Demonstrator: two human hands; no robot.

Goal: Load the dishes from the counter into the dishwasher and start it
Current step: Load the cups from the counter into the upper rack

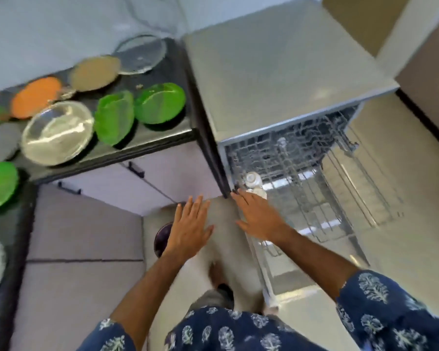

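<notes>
**Both hands free beside the open dishwasher**

Your left hand (192,225) hangs over the floor with straight fingers and holds nothing. Your right hand (260,215) is also flat and free, its fingertips at the near left corner of the pulled-out rack (314,178), close to a white cup (251,179) inside. The dishwasher (276,84) stands open. On the dark table (162,133) to the left lie green plates (160,102), an orange plate (36,96) and a glass bowl (57,133).

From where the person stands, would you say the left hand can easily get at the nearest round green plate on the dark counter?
Probably yes. The left hand is open and holds nothing, and nothing shows between it and the round green plate near the dark counter edge; it would need to reach up and left.
</notes>
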